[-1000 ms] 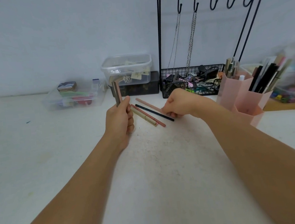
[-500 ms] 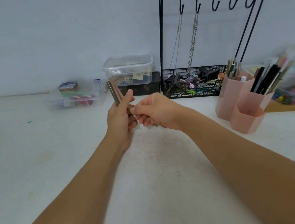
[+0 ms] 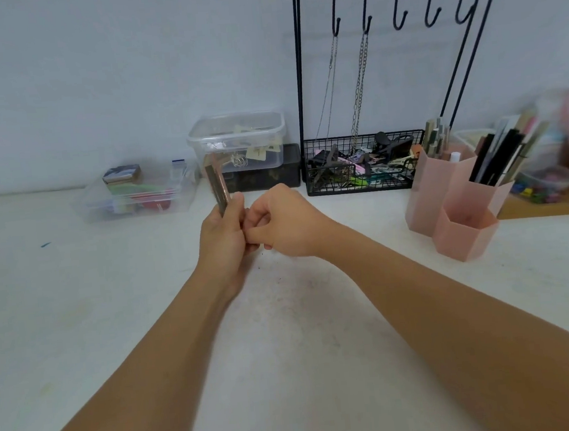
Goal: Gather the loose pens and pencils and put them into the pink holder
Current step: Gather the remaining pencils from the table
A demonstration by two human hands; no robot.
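My left hand [image 3: 224, 234] grips a small bundle of pens and pencils [image 3: 218, 186] upright above the middle of the white table [image 3: 304, 334]; their brown and dark tops stick up past my fingers. My right hand [image 3: 285, 223] is curled tight against the left one, pinching at the lower part of the bundle, which both hands hide. No loose pens show on the table. The pink holder [image 3: 464, 241], made of three hexagonal cups, stands to the right, apart from both hands. Its two rear cups hold several dark pens [image 3: 498, 158]; the front cup looks empty.
A black wire rack [image 3: 358, 174] with hooks, chains and a basket of clips stands behind my hands. Clear plastic boxes [image 3: 239, 143] sit at the back left on a dark box, another clear box [image 3: 137, 197] further left. A wooden board [image 3: 550, 207] lies at the far right.
My right hand picked the loose pens off the table and brought them left to the bundle in my left hand. The two hands now touch, and that spot on the table is bare.
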